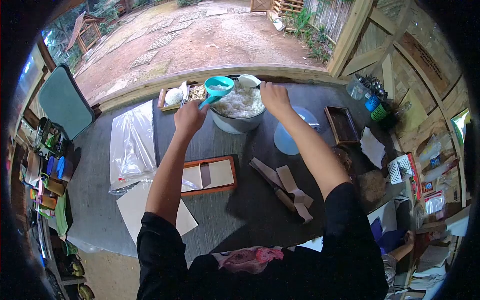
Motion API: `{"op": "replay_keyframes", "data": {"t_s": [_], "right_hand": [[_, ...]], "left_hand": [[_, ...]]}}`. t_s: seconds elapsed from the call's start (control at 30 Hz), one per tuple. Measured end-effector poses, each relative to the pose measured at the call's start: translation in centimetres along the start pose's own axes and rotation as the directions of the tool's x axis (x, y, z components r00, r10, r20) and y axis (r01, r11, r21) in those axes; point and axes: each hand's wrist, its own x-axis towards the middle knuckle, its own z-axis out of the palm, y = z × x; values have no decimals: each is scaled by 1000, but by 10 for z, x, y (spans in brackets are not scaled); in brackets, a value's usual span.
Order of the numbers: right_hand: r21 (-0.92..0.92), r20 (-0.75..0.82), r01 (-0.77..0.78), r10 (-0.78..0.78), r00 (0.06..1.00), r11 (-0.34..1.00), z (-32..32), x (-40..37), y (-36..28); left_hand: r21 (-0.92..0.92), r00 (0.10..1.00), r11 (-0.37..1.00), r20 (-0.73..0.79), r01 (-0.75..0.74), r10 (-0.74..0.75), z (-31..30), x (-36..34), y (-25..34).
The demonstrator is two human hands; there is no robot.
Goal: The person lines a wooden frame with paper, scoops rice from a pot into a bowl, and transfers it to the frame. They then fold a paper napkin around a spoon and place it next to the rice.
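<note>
My left hand (pixel 189 118) grips the handle of a teal scoop cup (pixel 218 87) that holds some white rice, raised at the left rim of a big metal pot (pixel 235 124) full of cooked rice (pixel 242 101). My right hand (pixel 273 97) holds a white rice paddle (pixel 248 80) over the pot's far right rim. On the dark table, nearer to me, lies a wooden tray (pixel 209 191) with paper sheets in it.
Clear plastic bags (pixel 131 145) and white paper (pixel 134 206) lie at the left. A blue lid (pixel 285 140), an empty wooden tray (pixel 342 125), folded paper strips (pixel 285 186) and a cutlery holder (pixel 367 90) are at the right. Beside the pot stands a small tray with a white ball (pixel 173 96).
</note>
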Motion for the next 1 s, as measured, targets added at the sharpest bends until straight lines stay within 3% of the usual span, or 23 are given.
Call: {"op": "replay_keyframes", "data": {"t_s": [0.07, 0.2, 0.27, 0.47, 0.6, 0.67, 0.77, 0.87, 1.0], "right_hand": [[-2, 99, 36, -36, 994, 999, 3, -1, -5], [72, 156, 72, -82, 984, 995, -8, -8, -13], [156, 295, -23, -25, 955, 987, -25, -7, -10], [241, 484, -8, -113, 868, 970, -49, -4, 5], [285, 476, 65, -200, 857, 956, -12, 6, 25], [394, 367, 64, -221, 904, 917, -8, 6, 33], [456, 473, -47, -197, 859, 889, -12, 9, 28], [290, 509, -95, -69, 858, 952, 7, 7, 12], [322, 460, -3, -154, 875, 947, -3, 1, 13]], "left_hand": [[-1, 1000, 1000, 6, 6, -6, -4, -1, 1], [15, 1000, 1000, 12, 20, -20, -4, -3, 0], [18, 1000, 1000, 12, 10, -10, -2, -3, -3], [24, 1000, 1000, 17, 6, -6, 2, 1, -7], [29, 1000, 999, 7, 16, -16, -2, -2, -7], [25, 1000, 1000, -6, 16, -15, -6, -5, -5], [11, 1000, 1000, -8, 23, -23, -6, -4, -9], [4, 1000, 1000, -3, 28, -28, -6, -3, -7], [11, 999, 999, -1, 34, -34, 3, -1, -11]]}}
